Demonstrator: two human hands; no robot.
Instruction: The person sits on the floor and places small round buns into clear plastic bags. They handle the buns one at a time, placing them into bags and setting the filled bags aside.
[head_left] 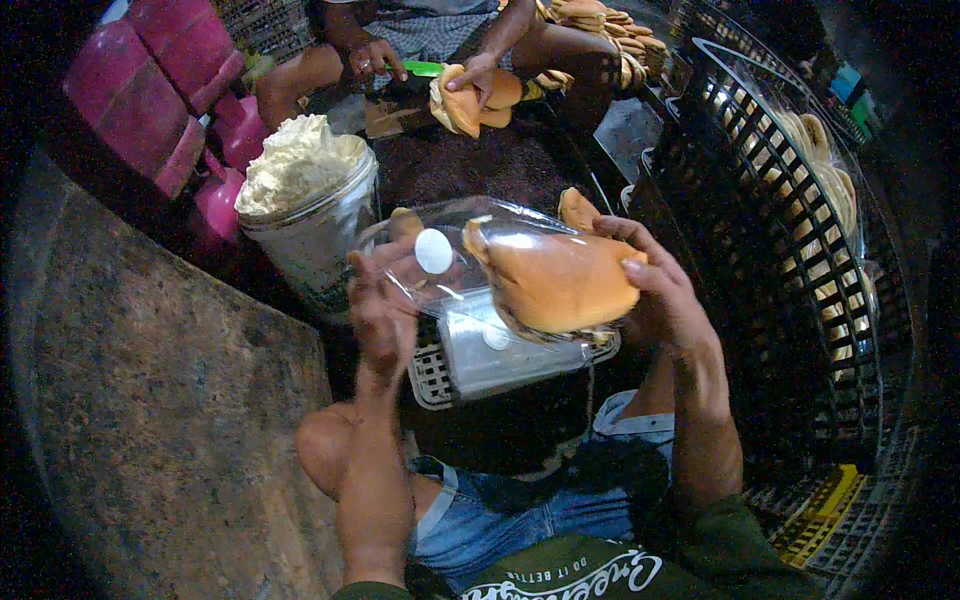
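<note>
In front of me a golden bread bun [572,284] sits partly inside a clear plastic bag [515,212] with a round white label [434,251]. My right hand [668,295] grips the bun at its right end, thumb on top. At the bag's left end, my left hand [383,305] holds the plastic; its fingers show partly through the film and are slightly blurred. Beneath the bag lies a silvery flat stack or box [470,365] on a grey slotted crate [432,380]. A piece of bread [577,209] shows behind the bag.
A bucket [318,250] heaped with pale cream stands at the left, by pink chairs [130,95]. Opposite, a person holds a green knife [424,69] and split bread [462,105] over a dark crumbly filling [450,165]. Black crates [780,230] with bagged bread rise at the right.
</note>
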